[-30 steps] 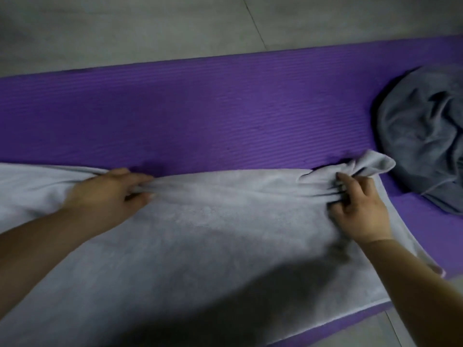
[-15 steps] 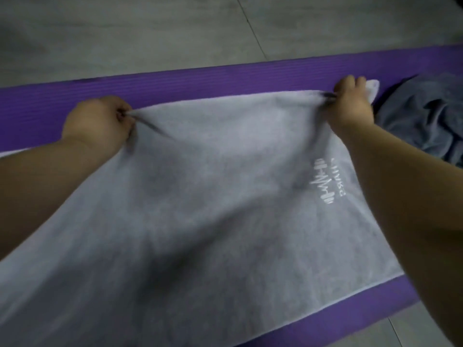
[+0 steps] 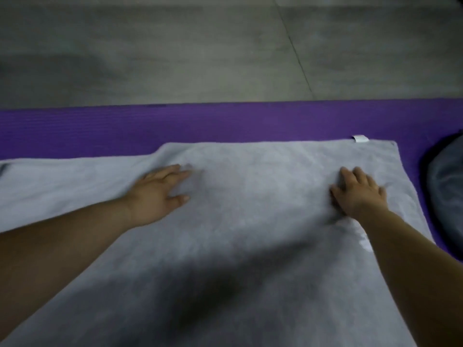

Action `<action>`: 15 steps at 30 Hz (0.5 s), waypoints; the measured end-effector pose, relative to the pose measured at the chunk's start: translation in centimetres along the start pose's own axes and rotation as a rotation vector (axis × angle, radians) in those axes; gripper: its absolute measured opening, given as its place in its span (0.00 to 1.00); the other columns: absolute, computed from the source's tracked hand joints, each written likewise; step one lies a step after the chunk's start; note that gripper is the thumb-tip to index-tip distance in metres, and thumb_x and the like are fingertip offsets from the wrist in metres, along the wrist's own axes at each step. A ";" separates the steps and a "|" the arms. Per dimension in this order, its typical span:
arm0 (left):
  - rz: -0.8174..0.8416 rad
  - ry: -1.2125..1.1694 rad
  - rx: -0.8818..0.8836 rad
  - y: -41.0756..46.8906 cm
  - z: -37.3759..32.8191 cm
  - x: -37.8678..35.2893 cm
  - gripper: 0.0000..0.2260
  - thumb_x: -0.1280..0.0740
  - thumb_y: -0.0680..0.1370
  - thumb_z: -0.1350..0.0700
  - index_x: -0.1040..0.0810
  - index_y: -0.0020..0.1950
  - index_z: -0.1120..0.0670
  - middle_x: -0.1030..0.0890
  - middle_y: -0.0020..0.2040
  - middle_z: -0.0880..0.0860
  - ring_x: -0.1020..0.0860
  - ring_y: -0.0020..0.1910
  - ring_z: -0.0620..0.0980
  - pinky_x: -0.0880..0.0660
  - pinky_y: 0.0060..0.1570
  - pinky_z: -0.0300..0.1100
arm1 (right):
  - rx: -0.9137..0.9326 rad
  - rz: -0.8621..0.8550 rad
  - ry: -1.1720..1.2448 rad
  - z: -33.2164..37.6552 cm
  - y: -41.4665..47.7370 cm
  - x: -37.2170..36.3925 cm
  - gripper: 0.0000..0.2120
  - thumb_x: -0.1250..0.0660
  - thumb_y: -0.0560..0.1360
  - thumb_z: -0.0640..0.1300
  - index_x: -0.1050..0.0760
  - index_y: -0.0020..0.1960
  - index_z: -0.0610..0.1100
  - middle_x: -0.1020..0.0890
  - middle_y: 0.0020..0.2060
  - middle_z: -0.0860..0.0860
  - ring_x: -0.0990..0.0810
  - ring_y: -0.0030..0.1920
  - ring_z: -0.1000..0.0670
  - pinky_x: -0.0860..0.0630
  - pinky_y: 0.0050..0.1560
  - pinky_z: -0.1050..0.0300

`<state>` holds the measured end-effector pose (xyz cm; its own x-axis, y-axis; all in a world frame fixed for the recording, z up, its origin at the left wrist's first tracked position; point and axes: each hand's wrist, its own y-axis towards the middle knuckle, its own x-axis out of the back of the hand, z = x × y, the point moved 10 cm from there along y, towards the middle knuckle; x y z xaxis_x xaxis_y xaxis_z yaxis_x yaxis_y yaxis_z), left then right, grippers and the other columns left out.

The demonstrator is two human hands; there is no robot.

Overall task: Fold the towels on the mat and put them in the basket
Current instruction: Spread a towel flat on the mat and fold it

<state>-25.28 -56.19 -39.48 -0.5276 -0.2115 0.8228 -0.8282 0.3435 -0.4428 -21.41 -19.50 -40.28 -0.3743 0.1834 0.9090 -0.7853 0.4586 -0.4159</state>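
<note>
Two towels show, one light grey towel and one dark grey towel, on one purple mat, with two hands on the light one.

- Towel: pale grey, soft pile, spread flat across the near side of the mat and reaching the bottom of the view; its far edge runs straight, parallel to the mat's far edge; at the left that edge steps down nearer, and the cloth runs on out of view to the left; far right corner square, with a small white tag sticking out past the edge beside it; a white print shows near the right edge, partly hidden
- Dark towel: dark grey, bunched in a heap on the mat just right of the pale one, cut off by the right edge
- Mat: purple, ribbed, lying flat on the floor under both towels
</note>
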 end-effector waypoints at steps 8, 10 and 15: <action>-0.156 -0.197 0.229 -11.2 19.5 5.6 0.18 0.41 0.78 0.63 0.32 0.68 0.57 0.32 0.70 0.55 0.35 0.70 0.52 0.46 0.66 0.32 | 0.212 -0.012 -0.138 12.7 -6.9 1.1 0.30 0.45 0.79 0.48 0.56 0.76 0.47 0.52 0.76 0.47 0.49 0.75 0.43 0.48 0.72 0.50; -0.289 -0.274 0.348 -13.6 26.2 7.4 0.16 0.41 0.77 0.68 0.28 0.64 0.63 0.29 0.67 0.60 0.33 0.68 0.57 0.45 0.67 0.37 | 0.368 0.046 -0.278 18.6 -9.5 0.7 0.31 0.46 0.79 0.50 0.60 0.75 0.49 0.54 0.76 0.49 0.48 0.75 0.45 0.45 0.72 0.53; -0.477 -0.398 0.485 -15.0 38.0 9.5 0.14 0.40 0.75 0.70 0.25 0.60 0.68 0.26 0.61 0.68 0.29 0.63 0.63 0.37 0.67 0.48 | 0.678 -0.033 -0.467 34.3 -17.2 -1.4 0.28 0.52 0.78 0.54 0.53 0.75 0.48 0.50 0.75 0.46 0.42 0.74 0.47 0.43 0.71 0.51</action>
<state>-25.03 -98.18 -38.56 -0.0463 -0.5788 0.8142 -0.9240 -0.2850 -0.2552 -24.26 -57.44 -35.37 -0.3946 -0.2700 0.8783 -0.8710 -0.1944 -0.4511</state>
